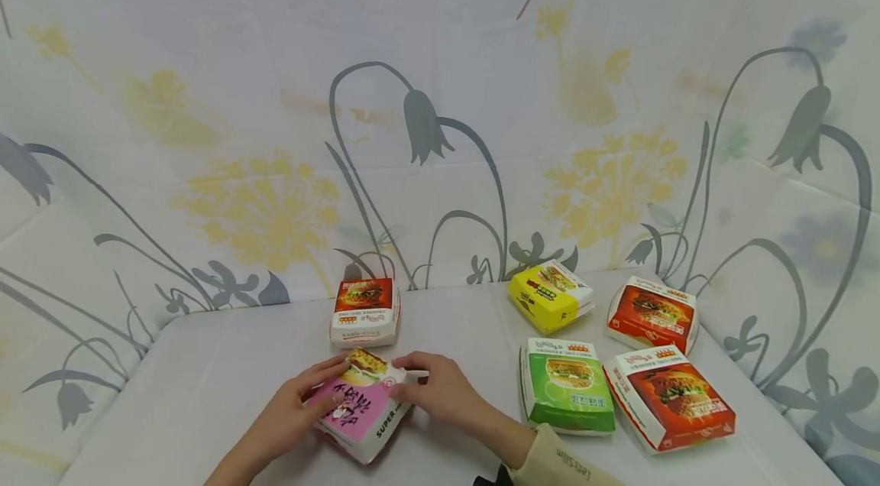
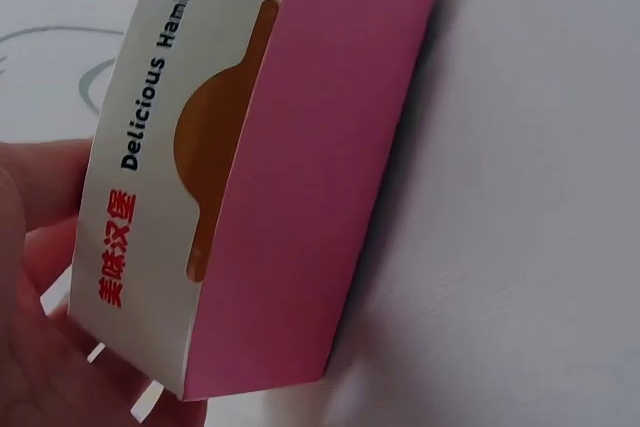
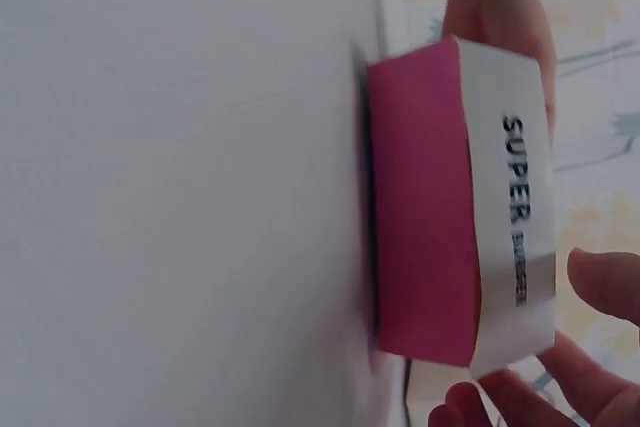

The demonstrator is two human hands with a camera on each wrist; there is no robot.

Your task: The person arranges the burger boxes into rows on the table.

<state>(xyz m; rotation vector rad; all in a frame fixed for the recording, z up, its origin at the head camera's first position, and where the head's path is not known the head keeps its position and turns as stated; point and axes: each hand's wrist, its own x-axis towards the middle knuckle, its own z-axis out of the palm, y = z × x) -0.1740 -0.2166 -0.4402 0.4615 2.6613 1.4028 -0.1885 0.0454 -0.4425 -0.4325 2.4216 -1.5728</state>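
A pink and white burger box (image 1: 357, 409) rests on the white tabletop between both hands, turned at an angle, with a burger picture on its lid. My left hand (image 1: 292, 408) grips its left side, thumb over the lid; the left wrist view shows fingers behind the white side of the box (image 2: 300, 177). At the far right corner, my right hand (image 1: 447, 393) holds the box with thumb and fingers. In the right wrist view the fingertips curl round the end of the box (image 3: 425, 217), partly hidden by it.
Just behind stands a red and white burger box (image 1: 364, 310). To the right are a yellow box (image 1: 550, 295), a green box (image 1: 569, 387) and two more red ones, a far box (image 1: 653, 314) and a near box (image 1: 670, 398). A flower-printed curtain (image 1: 440, 188) hangs behind the table.
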